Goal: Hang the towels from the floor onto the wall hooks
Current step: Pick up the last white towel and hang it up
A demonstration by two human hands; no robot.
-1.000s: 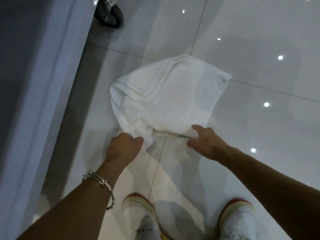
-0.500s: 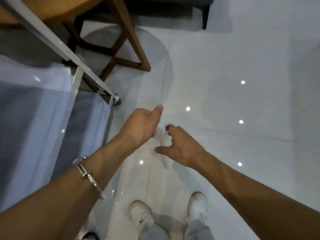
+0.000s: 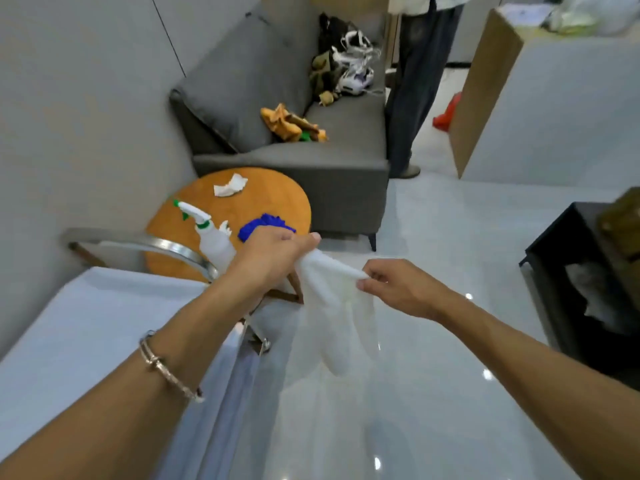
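Presently in hand: one white towel point(image 3: 336, 317), lifted clear of the glossy pale floor point(image 3: 450, 237) and hanging limp in front of the person.
- Left hand point(image 3: 273, 252): fingers curled tight around the towel's upper corner, thumb pressed on top. A thin metal bracelet point(image 3: 166, 367) sits on the wrist.
- Right hand point(image 3: 398, 289): thumb and fingertips pinch the top edge just beside the left hand, with the other fingers folded in.
- Towel: a short stretch is taut between the two hands; the rest droops below them.
- Round wooden table point(image 3: 277, 199), beyond the left hand: it carries a white spray bottle point(image 3: 211, 233) with green trim, a blue cloth point(image 3: 263, 225) and a crumpled white tissue point(image 3: 230, 185).
- Grey sofa point(image 3: 284, 157), behind the table against the wall: an orange-brown item and dark clutter lie on the seat.
- Standing person's trouser legs point(image 3: 412, 81), at the sofa's right end.
- White surface point(image 3: 104, 323) with a curved metal rail point(image 3: 166, 244), lower left.
- Black box point(image 3: 561, 271), far right: it holds something pale, possibly crumpled paper.
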